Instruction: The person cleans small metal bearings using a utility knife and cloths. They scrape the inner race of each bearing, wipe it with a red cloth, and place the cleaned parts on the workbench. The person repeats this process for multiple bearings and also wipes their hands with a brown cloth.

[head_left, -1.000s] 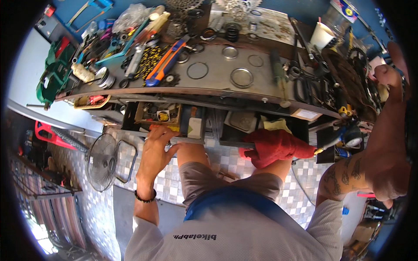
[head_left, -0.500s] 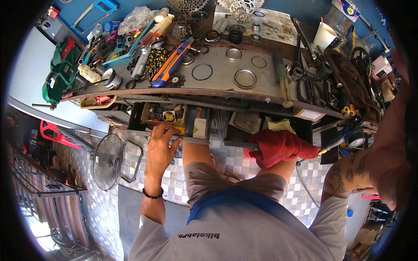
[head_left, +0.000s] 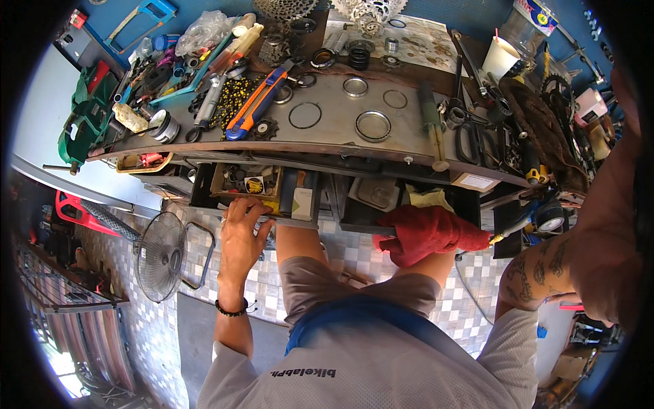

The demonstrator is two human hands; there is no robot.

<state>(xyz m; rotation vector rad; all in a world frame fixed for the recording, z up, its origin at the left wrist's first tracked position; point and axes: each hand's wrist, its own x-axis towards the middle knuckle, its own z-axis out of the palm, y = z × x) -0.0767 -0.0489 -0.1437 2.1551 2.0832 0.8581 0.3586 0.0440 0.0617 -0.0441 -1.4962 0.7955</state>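
My left hand (head_left: 240,230) is at the front of a pulled-out drawer (head_left: 297,223) under the workbench. Its fingers bend over the drawer's front edge, with the thumb held apart and the fingertips partly hidden. Inside that drawer are a box of small parts (head_left: 235,178), a round yellow-and-black piece (head_left: 254,185) and a pale small carton (head_left: 302,203). My right arm (head_left: 541,269) is raised close to the camera at the right edge; the hand itself cannot be made out. A red cloth (head_left: 426,234) hangs over the front of a second open drawer (head_left: 361,223).
On the workbench (head_left: 327,136) lie metal rings (head_left: 373,126), an orange-and-blue utility knife (head_left: 257,102), a chain (head_left: 231,102), scissors (head_left: 466,143) and a white cup (head_left: 501,56). A standing fan (head_left: 161,255) is at the left on the tiled floor.
The whole view has shifted slightly, so the bench and drawers sit a little further left. My left hand stays at the drawer's front edge; the drawers look the same.
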